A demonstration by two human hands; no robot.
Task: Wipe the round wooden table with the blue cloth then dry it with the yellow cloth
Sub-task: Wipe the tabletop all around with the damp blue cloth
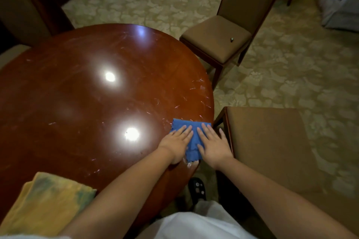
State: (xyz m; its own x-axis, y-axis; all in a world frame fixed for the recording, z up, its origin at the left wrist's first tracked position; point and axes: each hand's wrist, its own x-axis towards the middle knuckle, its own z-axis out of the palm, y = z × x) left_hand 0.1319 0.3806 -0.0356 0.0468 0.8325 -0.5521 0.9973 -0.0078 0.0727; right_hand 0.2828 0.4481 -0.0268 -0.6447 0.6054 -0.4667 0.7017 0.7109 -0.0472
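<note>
- Fingers of both hands lie straight and flat, gripping nothing, pressing the blue cloth onto the desk.
- Left hand covers the cloth's left half and right hand its right half, side by side, at the right rim of the round wooden top.
- Yellow cloth waits folded on the near-left part of the desk, well apart from the hands.
- Wiping looks barely under way: pale scratches and smears show across the right side, and the wide glossy centre lies beyond the cloth.
- To do it well, keep the palms flat with even pressure and sweep in overlapping passes from the rim toward the far edge.
- Mind the rim, since the cloth's near corner sits at the edge and could slip off beside the chair.
</note>
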